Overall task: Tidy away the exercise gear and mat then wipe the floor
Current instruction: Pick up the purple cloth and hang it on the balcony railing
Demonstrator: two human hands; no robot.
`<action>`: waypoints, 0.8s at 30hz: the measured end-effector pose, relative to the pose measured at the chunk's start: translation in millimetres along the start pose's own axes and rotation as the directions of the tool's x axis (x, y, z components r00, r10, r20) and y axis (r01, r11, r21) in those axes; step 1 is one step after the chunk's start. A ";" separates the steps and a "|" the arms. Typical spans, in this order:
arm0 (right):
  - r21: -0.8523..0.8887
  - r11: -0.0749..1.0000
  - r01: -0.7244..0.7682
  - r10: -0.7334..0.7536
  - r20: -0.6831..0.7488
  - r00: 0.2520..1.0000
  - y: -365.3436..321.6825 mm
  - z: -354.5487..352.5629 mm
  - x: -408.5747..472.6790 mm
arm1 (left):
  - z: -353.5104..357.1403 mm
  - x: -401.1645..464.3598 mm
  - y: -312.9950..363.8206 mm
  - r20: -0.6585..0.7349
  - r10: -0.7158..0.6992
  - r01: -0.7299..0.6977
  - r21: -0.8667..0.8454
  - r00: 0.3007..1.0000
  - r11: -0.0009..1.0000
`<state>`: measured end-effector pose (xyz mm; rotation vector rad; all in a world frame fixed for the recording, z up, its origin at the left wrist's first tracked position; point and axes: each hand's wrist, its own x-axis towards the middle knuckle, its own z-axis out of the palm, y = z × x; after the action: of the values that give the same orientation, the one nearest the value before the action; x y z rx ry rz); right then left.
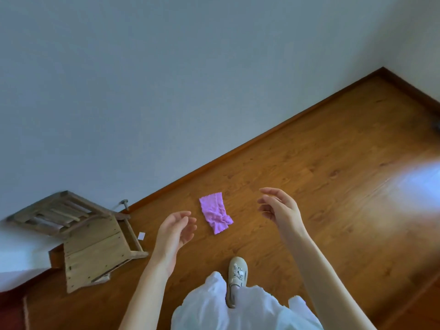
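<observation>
A small purple cloth lies crumpled on the wooden floor, a short way out from the skirting board and well to the right of the wooden stool that stands against the wall. Both hands hang above the floor with nothing in them: the left hand is just to the left of the cloth, the right hand to its right, fingers loosely bent and apart. No mat or exercise gear shows here, so the wiping step seems to be the one in hand. The cloth looks thin, soft and very light; it should fold and bunch under any touch and will not slide away on its own. A good hold would be a pinch on its rumpled lower end, nearest the shoe, where the folds stand up from the boards.
</observation>
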<state>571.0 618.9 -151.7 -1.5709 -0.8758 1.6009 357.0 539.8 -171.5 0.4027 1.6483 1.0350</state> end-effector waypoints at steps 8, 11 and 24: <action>-0.073 0.981 -0.182 0.181 -0.027 0.983 66.2 1.1 89.6 | 16.1 103.2 -52.5 0.003 -0.132 0.129 0.210 0.991 0.969; -0.079 0.961 -0.266 0.262 -0.059 0.963 112.8 9.8 131.8 | 16.7 158.6 -87.7 0.020 -0.156 0.141 0.317 0.988 0.938; 0.064 0.850 -0.523 0.522 -0.247 0.817 392.1 40.5 325.6 | 43.3 395.4 -320.6 0.053 -0.354 0.252 0.604 0.934 0.756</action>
<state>517.8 698.3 -654.0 -2.0944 -0.3131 1.6940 336.0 659.7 -667.8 0.5843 1.7882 0.2094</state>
